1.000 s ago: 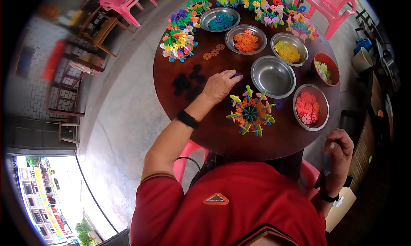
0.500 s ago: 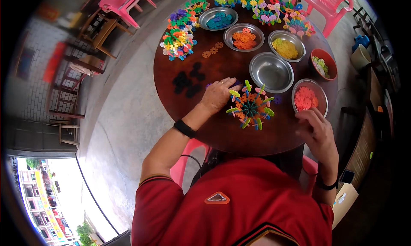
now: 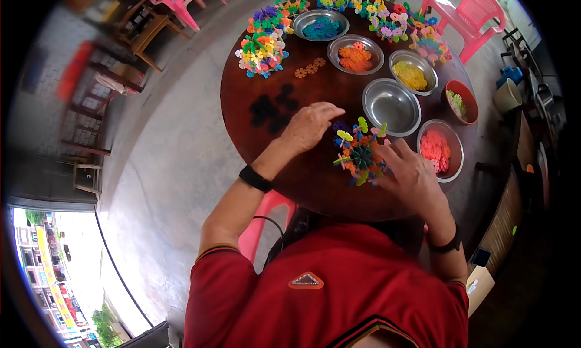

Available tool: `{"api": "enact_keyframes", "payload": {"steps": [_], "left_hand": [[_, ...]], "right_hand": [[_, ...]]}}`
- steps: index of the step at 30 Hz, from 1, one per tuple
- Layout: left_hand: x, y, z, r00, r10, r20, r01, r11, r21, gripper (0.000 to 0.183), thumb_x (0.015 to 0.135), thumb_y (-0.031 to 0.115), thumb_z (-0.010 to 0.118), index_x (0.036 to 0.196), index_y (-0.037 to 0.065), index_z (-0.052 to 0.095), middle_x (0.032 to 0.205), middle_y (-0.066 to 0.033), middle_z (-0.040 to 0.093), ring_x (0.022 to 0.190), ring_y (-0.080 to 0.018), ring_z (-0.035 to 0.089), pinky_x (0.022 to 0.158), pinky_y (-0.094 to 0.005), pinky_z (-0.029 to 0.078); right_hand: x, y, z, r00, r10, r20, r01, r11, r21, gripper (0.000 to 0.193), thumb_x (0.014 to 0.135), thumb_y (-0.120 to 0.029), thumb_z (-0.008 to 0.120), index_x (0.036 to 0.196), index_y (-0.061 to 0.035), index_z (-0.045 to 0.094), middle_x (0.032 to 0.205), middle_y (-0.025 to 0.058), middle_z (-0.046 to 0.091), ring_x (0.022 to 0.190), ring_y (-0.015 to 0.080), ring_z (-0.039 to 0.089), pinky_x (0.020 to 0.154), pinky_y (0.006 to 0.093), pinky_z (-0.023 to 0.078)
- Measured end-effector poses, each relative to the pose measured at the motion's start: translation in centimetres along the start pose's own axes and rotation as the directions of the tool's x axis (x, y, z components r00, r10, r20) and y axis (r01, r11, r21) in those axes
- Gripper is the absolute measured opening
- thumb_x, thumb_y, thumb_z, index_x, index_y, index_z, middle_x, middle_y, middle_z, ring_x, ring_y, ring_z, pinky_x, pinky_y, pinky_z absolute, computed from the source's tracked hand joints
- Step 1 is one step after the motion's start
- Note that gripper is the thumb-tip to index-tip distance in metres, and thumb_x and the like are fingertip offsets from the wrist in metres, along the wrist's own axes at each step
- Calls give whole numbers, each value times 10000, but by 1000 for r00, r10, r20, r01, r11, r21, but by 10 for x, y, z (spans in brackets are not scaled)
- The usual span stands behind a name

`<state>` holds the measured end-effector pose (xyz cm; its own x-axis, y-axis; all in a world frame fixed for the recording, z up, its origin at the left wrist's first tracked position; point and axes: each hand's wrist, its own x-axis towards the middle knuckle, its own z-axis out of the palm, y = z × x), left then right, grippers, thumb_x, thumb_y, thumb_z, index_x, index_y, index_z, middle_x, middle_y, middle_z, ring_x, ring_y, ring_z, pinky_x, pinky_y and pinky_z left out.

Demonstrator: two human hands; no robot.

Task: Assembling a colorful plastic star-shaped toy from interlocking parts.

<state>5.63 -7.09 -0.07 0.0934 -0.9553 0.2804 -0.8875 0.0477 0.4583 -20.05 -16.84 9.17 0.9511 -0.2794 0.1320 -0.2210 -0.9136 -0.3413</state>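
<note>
The right grip (image 3: 413,174), wide, touches an apparently unfinished ball (image 3: 362,156); left grip (image 3: 308,128) unclear. Upper-frame balls (image 3: 262,55) look finished; loose discs (image 3: 354,58) remain.

Cannot read a single word, label or number on or around the round table (image 3: 315,196). Shows, on the red shirt (image 3: 351,269) at the table's near side, a small triangular patch (image 3: 305,281) with an orange border; offers only a speckled centre, too small to make out. Shows too, well off to the left of the table, a long yellow strip (image 3: 53,269), sign-like, on a building front (image 3: 29,257); blurs past reading. Bears, on a tan panel (image 3: 481,292) to the table's near right, a faint pale mark, likewise illegible.
</note>
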Motion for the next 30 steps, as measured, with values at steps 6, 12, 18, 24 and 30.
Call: {"api": "enact_keyframes", "payload": {"steps": [6,12,18,24,30], "left_hand": [[-15,-15,-41,955,-288,75,276,952,133,633,723,156,751,1307,119,510,1197,-130,517,1115,-328,532,964,-410,460],[-19,-11,-39,853,-458,250,412,885,217,818,631,184,830,1358,114,460,1171,-135,463,1080,-330,542,925,-412,471],[-15,-2,-29,865,-410,288,391,912,125,748,633,137,835,1300,77,501,1173,-165,469,1085,-358,560,935,-409,483],[-9,2,-10,905,-330,268,315,944,98,727,640,163,823,1292,62,518,1121,-138,477,1045,-337,553,919,-396,478],[-7,10,-6,898,-361,251,348,933,95,710,640,172,825,1280,79,531,1107,-139,480,1040,-333,555,911,-403,477]], "right_hand": [[-6,7,9,987,105,123,-109,994,24,450,735,-151,747,1126,-75,537,985,130,547,803,326,629,663,428,511],[-8,21,25,991,128,-32,-123,985,117,374,765,-70,682,1102,-61,519,955,150,570,810,365,618,670,448,506],[-10,22,28,984,171,-48,-159,970,184,344,773,-26,621,1106,-81,558,953,158,580,864,390,598,705,463,485],[-17,19,25,981,193,-20,-183,957,227,298,757,-38,637,1048,-76,583,938,154,586,871,378,598,716,445,491],[-32,27,25,986,154,-62,-138,966,217,263,752,-64,668,1003,-72,592,914,145,584,841,363,604,706,440,489]]}}
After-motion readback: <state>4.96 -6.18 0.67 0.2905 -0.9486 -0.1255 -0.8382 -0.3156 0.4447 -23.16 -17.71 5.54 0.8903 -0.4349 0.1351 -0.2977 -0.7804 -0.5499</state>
